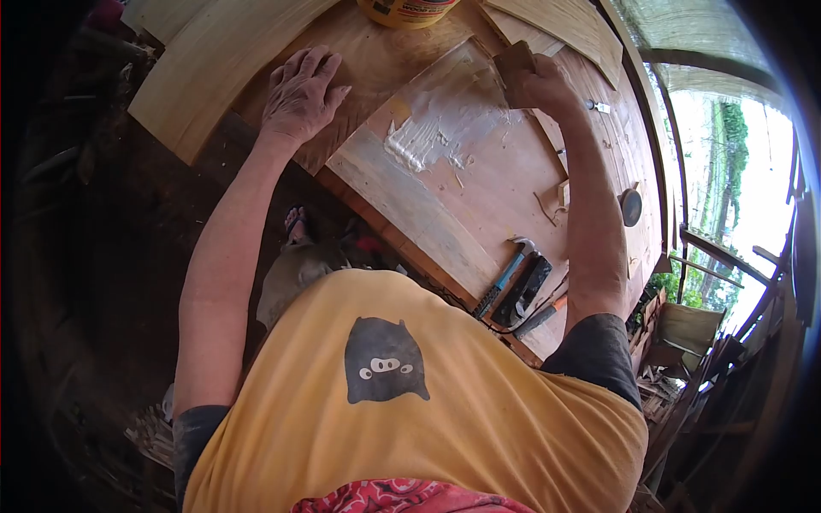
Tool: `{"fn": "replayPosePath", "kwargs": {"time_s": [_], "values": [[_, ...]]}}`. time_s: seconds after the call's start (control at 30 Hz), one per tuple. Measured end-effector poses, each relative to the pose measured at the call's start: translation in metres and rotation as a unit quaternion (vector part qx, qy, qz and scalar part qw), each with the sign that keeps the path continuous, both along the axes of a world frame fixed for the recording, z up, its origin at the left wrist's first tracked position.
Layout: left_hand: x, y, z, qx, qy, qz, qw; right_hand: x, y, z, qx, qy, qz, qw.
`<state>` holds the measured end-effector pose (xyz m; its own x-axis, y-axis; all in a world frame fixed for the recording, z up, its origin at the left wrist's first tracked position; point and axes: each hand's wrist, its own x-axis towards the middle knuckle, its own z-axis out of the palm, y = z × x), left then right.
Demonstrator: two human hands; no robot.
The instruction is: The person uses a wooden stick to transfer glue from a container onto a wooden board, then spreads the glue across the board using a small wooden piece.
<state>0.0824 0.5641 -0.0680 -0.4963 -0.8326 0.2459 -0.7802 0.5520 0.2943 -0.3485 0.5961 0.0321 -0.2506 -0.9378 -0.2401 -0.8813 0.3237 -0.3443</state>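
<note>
My left hand (304,96) rests on a brown wooden board (368,64), fingers spread and nothing in them. At the far side of the panel, my right hand (547,85) is closed around a flat brown piece (515,61), which looks like a scrap of wood. Its lower edge is close to the smeared part of a plywood panel (505,184). Thick white paste (419,141) is spread in ridges there, thinning toward my right hand. A yellow tub (406,12) with a printed label stands beyond both hands, partly cut off by the frame.
Near the bench's close edge lie a claw hammer (510,269), a black tool (526,291) and an orange-and-black handled tool (543,316). A dark round disc (631,207) sits right of my forearm. Pale boards (209,73) overhang at left; thin sheets (564,30) lie at the back.
</note>
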Motion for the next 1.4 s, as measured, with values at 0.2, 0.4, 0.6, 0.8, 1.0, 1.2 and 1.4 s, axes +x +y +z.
{"fn": "replayPosePath", "kwargs": {"time_s": [0.2,0.4,0.6,0.8,1.0,1.2,1.4], "values": [[0.001,0.001,0.001,0.007,0.002,0.001,1.000,-0.013,0.002,-0.010,0.029,-0.117,-0.040,0.992],[0.001,0.000,-0.001,0.009,0.010,0.003,1.000,0.071,-0.039,-0.001,0.023,0.001,0.010,1.000],[0.003,0.000,-0.004,0.013,0.019,0.003,1.000,0.143,0.010,0.028,0.025,0.087,0.117,0.989],[0.003,0.000,-0.005,0.007,0.032,0.000,0.999,0.202,0.067,0.037,0.027,0.060,0.192,0.979],[0.002,0.001,0.001,0.015,0.021,0.000,1.000,0.227,0.100,0.059,0.025,0.014,0.263,0.964],[0.001,0.000,-0.005,-0.005,0.008,0.005,1.000,0.140,0.084,0.031,-0.096,-0.196,0.031,0.975],[0.000,-0.001,-0.004,-0.003,-0.031,0.003,1.000,0.091,0.050,0.038,-0.032,-0.274,-0.299,0.914]]}}
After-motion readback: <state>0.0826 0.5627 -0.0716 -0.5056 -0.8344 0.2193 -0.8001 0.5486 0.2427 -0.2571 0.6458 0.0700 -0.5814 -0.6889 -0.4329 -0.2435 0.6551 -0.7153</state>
